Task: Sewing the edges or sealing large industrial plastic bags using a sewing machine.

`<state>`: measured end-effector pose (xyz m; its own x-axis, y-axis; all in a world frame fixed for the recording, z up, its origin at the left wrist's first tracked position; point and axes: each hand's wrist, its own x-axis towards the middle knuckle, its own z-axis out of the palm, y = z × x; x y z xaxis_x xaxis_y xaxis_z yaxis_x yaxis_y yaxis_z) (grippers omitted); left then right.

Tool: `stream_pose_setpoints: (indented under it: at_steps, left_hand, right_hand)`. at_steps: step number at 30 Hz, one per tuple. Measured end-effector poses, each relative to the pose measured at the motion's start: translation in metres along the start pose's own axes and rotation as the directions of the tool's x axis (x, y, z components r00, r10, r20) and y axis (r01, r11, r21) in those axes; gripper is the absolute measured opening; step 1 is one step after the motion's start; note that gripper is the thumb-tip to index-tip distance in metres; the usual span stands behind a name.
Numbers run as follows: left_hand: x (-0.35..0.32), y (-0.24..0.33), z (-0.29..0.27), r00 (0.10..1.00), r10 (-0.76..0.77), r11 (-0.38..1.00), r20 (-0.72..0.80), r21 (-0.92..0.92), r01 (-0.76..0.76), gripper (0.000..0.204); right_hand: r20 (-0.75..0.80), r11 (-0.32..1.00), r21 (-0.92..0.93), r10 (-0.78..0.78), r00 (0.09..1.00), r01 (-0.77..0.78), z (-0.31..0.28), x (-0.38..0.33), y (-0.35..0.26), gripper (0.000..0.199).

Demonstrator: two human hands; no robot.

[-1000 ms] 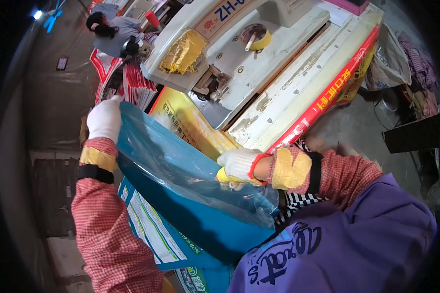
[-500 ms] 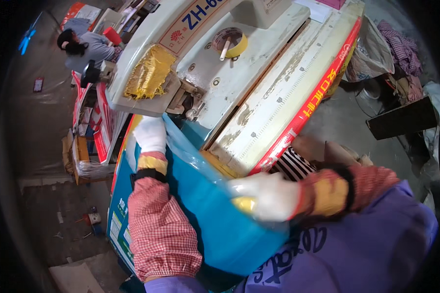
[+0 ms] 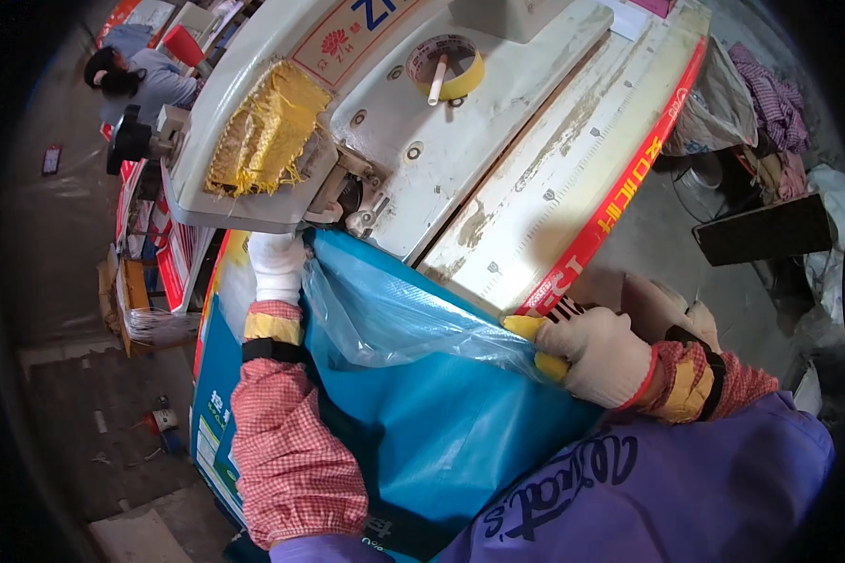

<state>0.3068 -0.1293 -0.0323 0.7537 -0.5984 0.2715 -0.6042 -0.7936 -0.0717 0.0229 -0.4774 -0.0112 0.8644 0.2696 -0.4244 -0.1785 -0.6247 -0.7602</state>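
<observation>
Slackness worries us first: the clear liner (image 3: 376, 333) sags in loose folds at the mouth of the blue bag (image 3: 441, 403), which spreads from the centre of our view down to six o'clock. Should that film bunch or double over near the metal foot (image 3: 371, 211) of the sewing machine (image 3: 385, 122), toward eleven o'clock, it could snag or crease there.

Our gloved right hand (image 3: 601, 357), at four o'clock, pinches the bag's rim between yellow fingertips (image 3: 551, 366); so small a grip on slick film could slip, and the edge would then droop out of line. Uneven tension between our two hands could likewise skew the rim against the white worktop (image 3: 554, 188) at two o'clock.

Our left hand (image 3: 277, 267), at nine o'clock, lies at the bag's other end just beside the machine, its fingertips out of sight; we cannot tell whether they pinch the rim or are merely laid on it. That hidden spot is near the metal foot, so we judge hurt fingers the gravest risk, caused by working where we cannot see.

Lesser troubles: the frayed yellow patch (image 3: 263, 131), between ten and eleven o'clock, trails threads that could catch on something, and the tape roll (image 3: 468, 84) at twelve o'clock, a white stick (image 3: 437, 80) lodged in it, could shift if the machine shook
</observation>
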Motion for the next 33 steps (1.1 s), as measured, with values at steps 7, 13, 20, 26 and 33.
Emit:
stream_pose_setpoints:
  at_steps: [7, 13, 20, 26, 33]
  left_hand:
    - [-0.025, 0.055, -0.056, 0.898, -0.281, 0.959, 0.338, 0.061, 0.277, 0.02]
    - [-0.028, 0.031, -0.029, 0.999, 0.042, 0.996, 0.029, 0.075, -0.044, 0.015]
    - [0.055, -0.067, -0.064, 0.974, -0.21, 0.915, -0.079, 0.336, 0.224, 0.018]
    - [0.052, -0.02, -0.145, 0.967, -0.245, 0.874, 0.072, 0.447, 0.188, 0.02]
    - [0.021, 0.19, -0.177, 0.819, 0.234, 0.965, 0.525, -0.225, -0.131, 0.028]
  right_hand:
    - [0.179, 0.947, -0.318, 0.113, 0.977, -0.051, -0.016, -0.003, -0.024, 0.038]
    - [0.046, 0.665, -0.13, 0.745, 0.666, -0.735, 0.012, 0.015, -0.03, 0.063]
    - [-0.003, 0.938, -0.346, -0.039, 0.999, 0.036, 0.016, 0.125, -0.102, 0.037]
    - [0.144, 0.663, -0.665, -0.339, 0.93, 0.344, 0.005, 0.185, -0.128, 0.033]
    - [0.337, 0.911, -0.074, -0.36, 0.87, 0.406, -0.055, 0.181, -0.069, 0.041]
